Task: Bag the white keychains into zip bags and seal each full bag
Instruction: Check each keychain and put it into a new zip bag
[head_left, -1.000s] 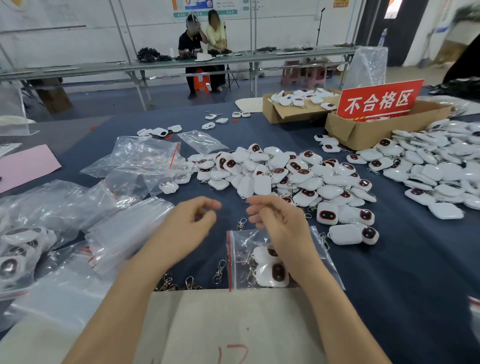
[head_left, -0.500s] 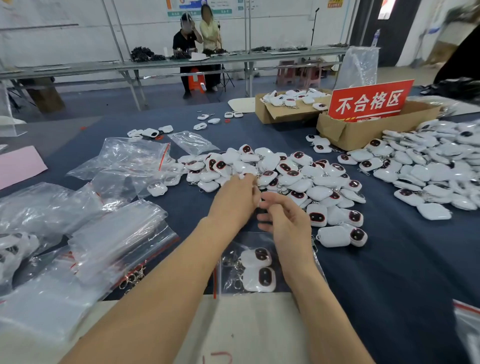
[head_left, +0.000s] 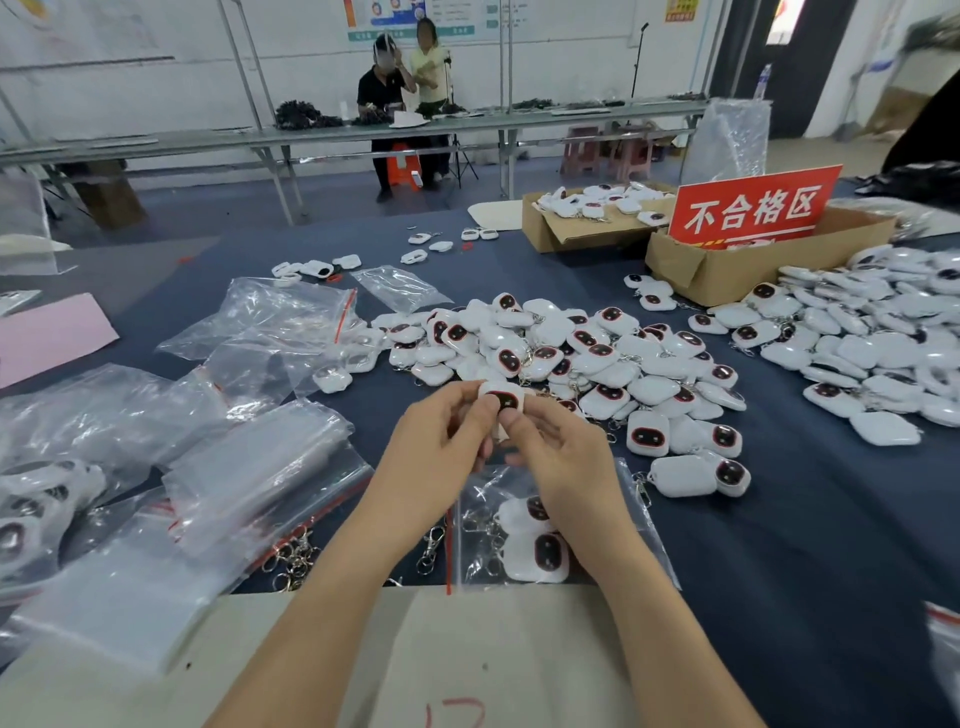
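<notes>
Both hands now hold one white keychain (head_left: 503, 399): L hand (head_left: 447, 436) pinches its left side w/ thumb + fingers, R hand (head_left: 561, 457) has its thumb on the lower edge, other fingers curled under. The dark oval face points up toward the cam. 1 s ago both hands were over the bag, fingers curled, nothing visible in them. 0.5 s ago they were reaching into the near edge of the main pile (head_left: 571, 353). Now they are pulled back toward the body w/ the piece lifted off the surface (head_left: 805, 545), just above the far end of the zip bag (head_left: 644, 525). The bag is unchanged: flat on the surface under the R wrist, red zip strip along its left side, same 2 bagged keychains (head_left: 537, 556) inside. Can't tell if the mouth is open or sealed. Loose metal clasps (head_left: 431, 545) lie just left of the bag. A stack of empty bags (head_left: 249, 467) sits further left, filled bags (head_left: 36, 514) at the far-left edge. A second pile (head_left: 883, 332) sits right, beside the cardboard box (head_left: 753, 270) w/ the red sign (head_left: 753, 208). A cardboard sheet (head_left: 467, 649) lies along the near edge under both forearms.
</notes>
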